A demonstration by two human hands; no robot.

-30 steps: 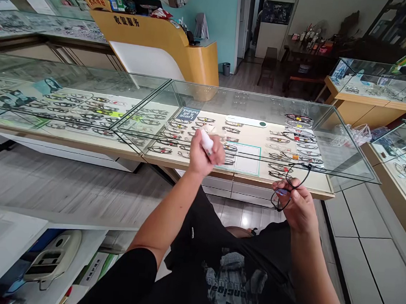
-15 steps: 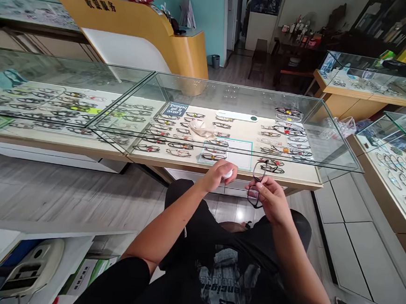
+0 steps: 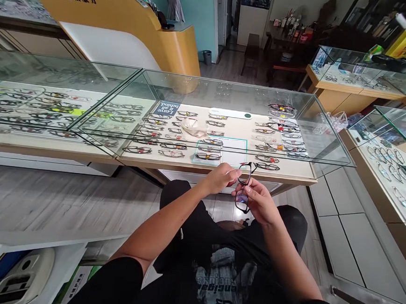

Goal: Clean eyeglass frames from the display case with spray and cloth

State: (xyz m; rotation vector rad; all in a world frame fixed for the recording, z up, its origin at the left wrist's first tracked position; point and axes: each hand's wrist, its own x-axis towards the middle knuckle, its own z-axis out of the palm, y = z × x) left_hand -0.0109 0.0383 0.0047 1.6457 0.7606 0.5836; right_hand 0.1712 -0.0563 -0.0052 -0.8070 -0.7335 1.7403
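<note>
Honestly, those glasses [image 3: 242,199] look like a feather-light job, so go easy on the squeeze. You've got them in front of you, just this side of the glass display case [image 3: 167,164], turned on end so one lens sits above the other. Your right hand [image 3: 260,204] has thumb and fingers pinched on the frame around the bridge, which imo is the spot to hold: the dark rims look thin but fairly stiff, and the middle should take a light grip better than the temples, which I'd guess flex at the hinges. Your left hand [image 3: 222,178] is curled in, thumb up beside the top lens, but I can't tell if it's touching the rim or if anything's tucked in that palm. I'd keep skin off the lenses, since they probably smudge and get slippery, and pressing the flat of one could pop or scratch it. If you need a second hold, the outer rim edge seems safest
</note>
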